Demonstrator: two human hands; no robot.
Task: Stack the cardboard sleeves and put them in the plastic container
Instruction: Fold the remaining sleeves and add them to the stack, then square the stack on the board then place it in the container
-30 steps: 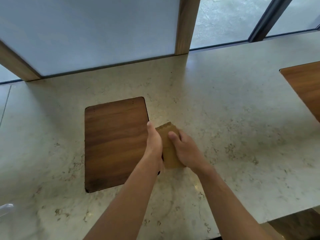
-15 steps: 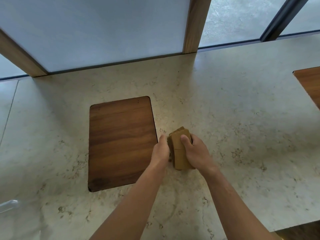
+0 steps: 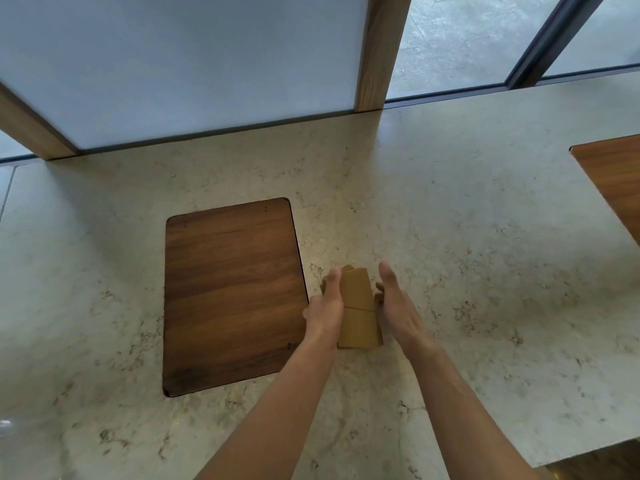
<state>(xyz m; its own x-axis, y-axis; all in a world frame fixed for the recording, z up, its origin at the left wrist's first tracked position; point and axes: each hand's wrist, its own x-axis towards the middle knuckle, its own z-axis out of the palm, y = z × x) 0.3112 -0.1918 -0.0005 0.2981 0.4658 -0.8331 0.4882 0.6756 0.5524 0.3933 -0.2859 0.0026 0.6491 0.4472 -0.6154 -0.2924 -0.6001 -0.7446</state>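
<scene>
Left hand point(image 3: 327, 308) lies flat against the cardboard sleeves point(image 3: 358, 308), not gripping; right hand point(image 3: 398, 306) is open just beside, prob. to square the pile. Pile rests on countertop point(image 3: 485, 254), by wood panel point(image 3: 232, 296).

A pale, stone-patterned countertop point(image 3: 467, 244) fills the scene. A dark wooden board point(image 3: 232, 296) is set into it left of centre, and part of a second wooden panel point(image 3: 613, 181) shows at the far right edge. A stack of cardboard sleeves point(image 3: 358, 308) lies on the stone just right of the board.
</scene>
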